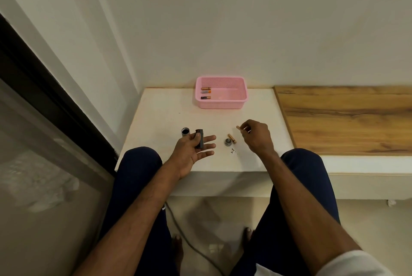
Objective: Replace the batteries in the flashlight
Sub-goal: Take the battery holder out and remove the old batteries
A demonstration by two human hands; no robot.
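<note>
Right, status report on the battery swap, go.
Left hand holds dark cylinder under thumb. Right hand pinches battery. Flashlight tube, cap, loose battery lie on table. Nothing in the way.

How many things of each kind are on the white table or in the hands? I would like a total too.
Batteries: 5 (3 in pink basket, loose battery on table, pinched battery in right hand)
Flashlight parts: 3 (silver tube, dark holder in left hand, round cap)
Basket: 1
Total: 9
</note>
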